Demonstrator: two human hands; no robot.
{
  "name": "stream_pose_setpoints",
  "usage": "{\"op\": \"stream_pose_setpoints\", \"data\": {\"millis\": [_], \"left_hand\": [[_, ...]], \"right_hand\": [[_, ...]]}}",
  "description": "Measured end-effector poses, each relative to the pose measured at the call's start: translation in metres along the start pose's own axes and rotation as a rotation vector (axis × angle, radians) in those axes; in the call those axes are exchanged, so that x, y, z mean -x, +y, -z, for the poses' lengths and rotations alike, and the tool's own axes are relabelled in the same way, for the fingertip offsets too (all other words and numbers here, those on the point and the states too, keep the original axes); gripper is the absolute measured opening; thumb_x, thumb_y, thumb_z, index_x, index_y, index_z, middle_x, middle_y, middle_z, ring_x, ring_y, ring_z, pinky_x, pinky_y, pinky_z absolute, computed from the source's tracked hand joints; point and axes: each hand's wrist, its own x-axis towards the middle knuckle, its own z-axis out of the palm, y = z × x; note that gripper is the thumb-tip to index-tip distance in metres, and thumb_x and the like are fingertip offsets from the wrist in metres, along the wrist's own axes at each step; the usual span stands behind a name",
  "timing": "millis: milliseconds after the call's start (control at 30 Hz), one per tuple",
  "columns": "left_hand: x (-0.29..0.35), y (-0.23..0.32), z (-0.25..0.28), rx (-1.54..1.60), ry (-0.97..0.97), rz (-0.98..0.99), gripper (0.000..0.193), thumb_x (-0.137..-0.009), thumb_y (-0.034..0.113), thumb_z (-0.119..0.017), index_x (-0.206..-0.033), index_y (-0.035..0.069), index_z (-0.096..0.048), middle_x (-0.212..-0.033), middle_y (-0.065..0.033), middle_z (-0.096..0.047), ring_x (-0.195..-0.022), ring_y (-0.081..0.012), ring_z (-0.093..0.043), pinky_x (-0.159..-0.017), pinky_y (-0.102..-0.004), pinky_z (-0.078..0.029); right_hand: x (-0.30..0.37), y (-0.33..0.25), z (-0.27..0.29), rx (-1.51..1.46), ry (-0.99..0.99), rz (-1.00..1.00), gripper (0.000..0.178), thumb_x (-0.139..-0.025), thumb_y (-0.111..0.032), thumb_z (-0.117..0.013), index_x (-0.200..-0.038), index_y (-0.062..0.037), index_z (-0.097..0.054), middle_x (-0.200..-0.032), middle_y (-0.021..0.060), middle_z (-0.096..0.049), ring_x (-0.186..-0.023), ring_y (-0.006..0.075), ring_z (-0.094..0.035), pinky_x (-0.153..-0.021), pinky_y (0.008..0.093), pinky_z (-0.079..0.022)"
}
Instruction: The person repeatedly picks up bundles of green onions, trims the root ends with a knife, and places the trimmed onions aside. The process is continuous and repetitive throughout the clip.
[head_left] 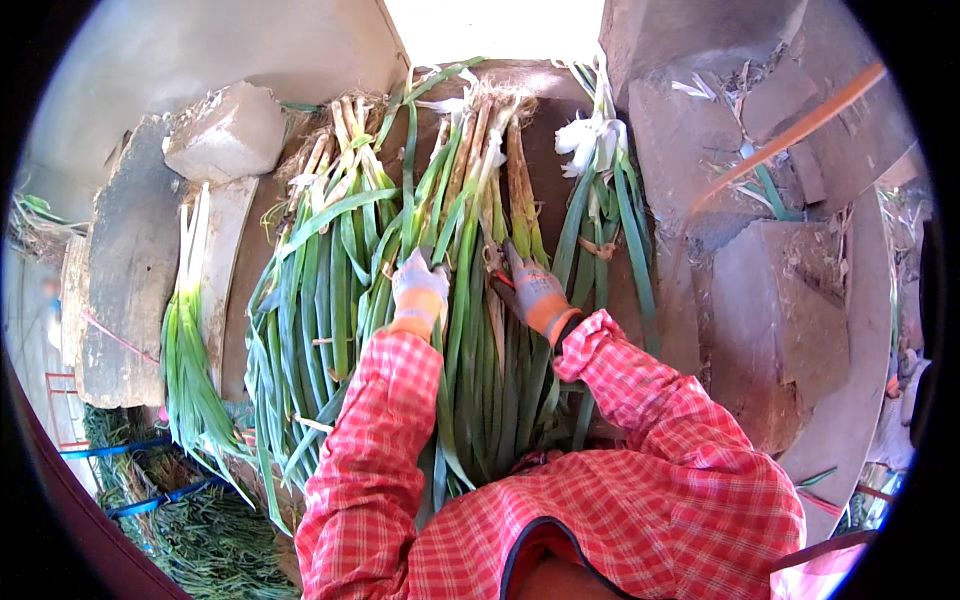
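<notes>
Long green onions (470, 330) lie side by side before me, roots at the far end and leaves toward my body. Both hands wear grey gloves with orange cuffs. My left hand (418, 285) is closed on stalks in the middle of the pile, its fingertips partly sunk among the leaves. Right of it, my right hand (538, 290) is closed around a small tool with a red handle (503, 282); its exact kind is mostly hidden by the glove. That hand rests against stalks with brown, dry outer skins (518, 170).
A tied bunch with white, peeled-back skins (590, 145) lies right of the pile. Farther left are a smaller bunch (185, 310) and a pale block (228, 130). An orange strap (790, 135) slants across the upper right, over brown boards (770, 330). Bundled greens (190, 530) fill the lower left.
</notes>
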Motion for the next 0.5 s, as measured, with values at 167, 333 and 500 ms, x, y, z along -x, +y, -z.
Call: {"op": "stream_pose_setpoints", "data": {"millis": [167,333,500], "left_hand": [[0.041,0.055,0.026,-0.306,0.042,-0.172,0.057,-0.078,0.013,-0.059,-0.133,0.013,-0.043,-0.124,-0.0194,-0.049,-0.094,-0.0371,-0.059,-0.083,-0.0436,-0.046],[0.035,0.037,0.013,-0.493,0.037,-0.597,0.047,-0.071,0.014,-0.059,-0.118,0.02,-0.06,-0.122,-0.0048,-0.053,-0.103,-0.0263,-0.049,-0.082,-0.0456,-0.038],[0.029,0.046,0.011,-0.416,0.058,-0.523,0.054,-0.07,0.037,-0.067,-0.117,0.012,-0.059,-0.106,-0.006,-0.059,-0.102,-0.0267,-0.048,-0.087,-0.0463,-0.034]], "right_hand": [[-0.085,0.033,-0.002,-0.02,0.103,-0.031,0.064,-0.088,-0.04,-0.054,-0.135,-0.0023,-0.034,-0.09,0.0264,-0.063,-0.086,0.0408,-0.062,-0.076,0.0456,-0.049],[-0.193,0.067,0.014,0.025,0.178,-0.147,0.058,-0.088,-0.044,-0.052,-0.127,-0.0024,-0.042,-0.09,0.0251,-0.065,-0.088,0.0399,-0.063,-0.076,0.0485,-0.048],[-0.219,0.079,0.02,0.043,0.094,-0.125,0.062,-0.086,-0.043,-0.055,-0.13,-0.0015,-0.04,-0.089,0.0244,-0.065,-0.086,0.0398,-0.063,-0.076,0.0475,-0.048]]}}
